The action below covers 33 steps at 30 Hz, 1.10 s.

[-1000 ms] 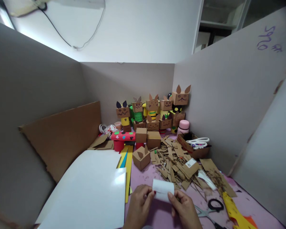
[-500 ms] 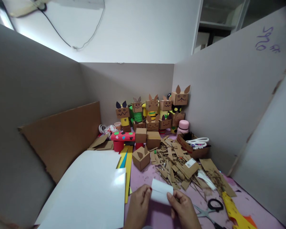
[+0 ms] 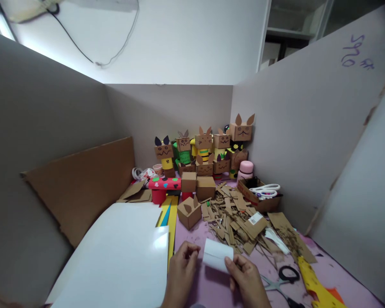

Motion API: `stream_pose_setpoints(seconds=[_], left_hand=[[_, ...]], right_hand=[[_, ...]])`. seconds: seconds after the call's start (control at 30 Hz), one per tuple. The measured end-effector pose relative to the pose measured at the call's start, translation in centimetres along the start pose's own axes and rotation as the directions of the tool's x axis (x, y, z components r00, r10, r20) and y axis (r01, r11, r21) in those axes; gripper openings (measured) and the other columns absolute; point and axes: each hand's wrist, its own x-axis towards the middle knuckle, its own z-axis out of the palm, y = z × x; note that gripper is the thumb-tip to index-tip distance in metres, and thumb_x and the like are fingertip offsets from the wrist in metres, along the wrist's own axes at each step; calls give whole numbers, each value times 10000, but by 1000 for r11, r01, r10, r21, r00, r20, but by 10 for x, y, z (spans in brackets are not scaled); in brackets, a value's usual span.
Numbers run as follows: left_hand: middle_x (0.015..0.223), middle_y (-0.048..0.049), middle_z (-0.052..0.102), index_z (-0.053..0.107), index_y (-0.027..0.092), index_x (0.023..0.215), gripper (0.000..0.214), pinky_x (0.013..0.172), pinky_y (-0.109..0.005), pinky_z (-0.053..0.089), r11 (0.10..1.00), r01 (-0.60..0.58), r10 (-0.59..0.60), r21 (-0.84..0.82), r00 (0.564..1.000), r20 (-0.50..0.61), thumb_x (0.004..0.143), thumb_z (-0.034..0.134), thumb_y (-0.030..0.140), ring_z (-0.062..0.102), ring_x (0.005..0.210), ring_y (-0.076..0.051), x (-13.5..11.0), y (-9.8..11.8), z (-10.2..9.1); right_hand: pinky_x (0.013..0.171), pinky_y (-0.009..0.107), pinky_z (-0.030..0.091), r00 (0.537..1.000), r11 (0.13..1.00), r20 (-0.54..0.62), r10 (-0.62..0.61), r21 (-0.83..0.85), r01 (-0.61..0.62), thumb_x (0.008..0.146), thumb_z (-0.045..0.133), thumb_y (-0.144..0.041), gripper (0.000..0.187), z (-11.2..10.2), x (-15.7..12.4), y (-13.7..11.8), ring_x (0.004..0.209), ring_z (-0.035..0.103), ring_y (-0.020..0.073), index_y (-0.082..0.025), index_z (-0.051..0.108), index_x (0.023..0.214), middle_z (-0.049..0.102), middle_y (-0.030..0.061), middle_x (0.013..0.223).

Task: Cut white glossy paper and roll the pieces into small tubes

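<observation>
A smooth, rolled white paper [image 3: 218,250] is slanting lengthwise ten-to-four; right hand [image 3: 245,273] is pinching its four-o'clock end; left hand [image 3: 184,264] is hovering apart at nine, fingers loosely curled, released.

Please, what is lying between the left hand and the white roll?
In the head view, no object shows between the left hand and the roll, which the right hand holds: only pink table shows in the narrow gap.
</observation>
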Motion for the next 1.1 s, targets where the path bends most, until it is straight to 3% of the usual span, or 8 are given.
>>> stream_pose_setpoints(seconds=[0.1,0.27,0.47,0.53,0.67,0.87,0.97,1.1], left_hand=[[698,-26,671,650,169,989,386,657,-292,451,993,52,-48,-103,998,37,826,504,486,620,703,-224,-2,0,5],[654,-42,658,686,131,679,449,604,-263,423,957,148,-111,-249,982,156,659,685,580,558,638,-185,-2,-2,13],[558,3,580,639,127,654,528,522,-225,339,882,260,-205,-392,962,178,625,688,652,460,523,-118,5,-10,13],[546,9,573,635,130,636,518,518,-220,330,867,271,-210,-418,960,187,595,722,640,455,518,-114,5,-8,13],[568,-9,611,682,112,628,466,549,-227,363,854,279,-183,-440,951,249,509,824,540,482,544,-125,0,3,16],[532,-4,620,706,96,598,391,520,-215,348,816,299,-184,-495,946,268,525,854,451,473,509,-109,-5,9,18],[526,-11,641,720,84,647,380,509,-209,363,751,335,-211,-569,939,273,551,859,425,507,506,-113,-3,8,16],[564,-11,667,720,92,705,332,553,-196,440,586,406,-292,-701,913,285,634,832,397,569,556,-118,-2,7,13]], right_hand=[[419,195,246,1000,1000,14,-22,-15,22,656,665,-684,538,2,-2,-1,355,361,62,-159,568,591,443,-70,419],[429,196,288,997,998,50,-57,-21,59,661,682,-656,535,4,-6,-1,391,416,83,-122,666,691,499,-41,447],[406,199,277,997,997,22,-70,-20,70,787,553,-660,536,-1,-4,2,386,376,89,-141,659,704,504,-34,399],[406,205,279,997,997,46,-69,-20,70,761,572,-676,537,-1,-4,2,387,371,92,-148,658,729,511,-36,421],[438,221,283,991,993,85,-106,-44,110,707,664,-630,484,2,-7,2,432,406,106,-159,618,603,485,-37,451],[434,214,277,989,992,116,-97,-67,105,746,615,-637,507,4,-11,1,437,390,101,-150,611,607,472,-37,464],[437,216,293,989,993,114,-98,-46,104,797,548,-647,523,1,-8,0,415,411,103,-151,626,648,484,-37,441],[498,234,356,994,993,20,-105,-60,106,790,571,-638,493,-9,-3,0,462,472,124,-156,656,731,523,-30,474]])
